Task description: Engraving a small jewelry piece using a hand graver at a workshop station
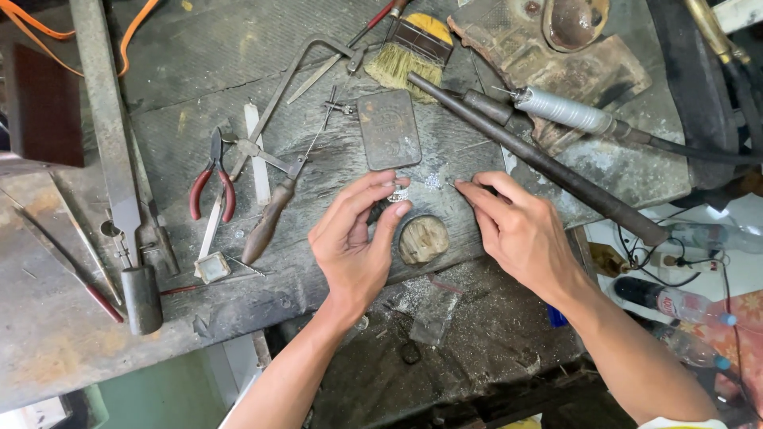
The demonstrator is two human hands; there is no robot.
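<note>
A small silver ring (398,193) is pinched in the left hand (355,238) near the front edge of the worktop (183,71). A thin pin (453,186) is held by the closed right hand (517,230). Little free room is left between the metal plate (389,129), the long rod (540,163) and the saw (290,159).

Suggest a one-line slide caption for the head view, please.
Left hand pinches a small silvery ring while the right hand brings a fine pin-like tip toward it, above a worn workbench strewn with tools.
</note>
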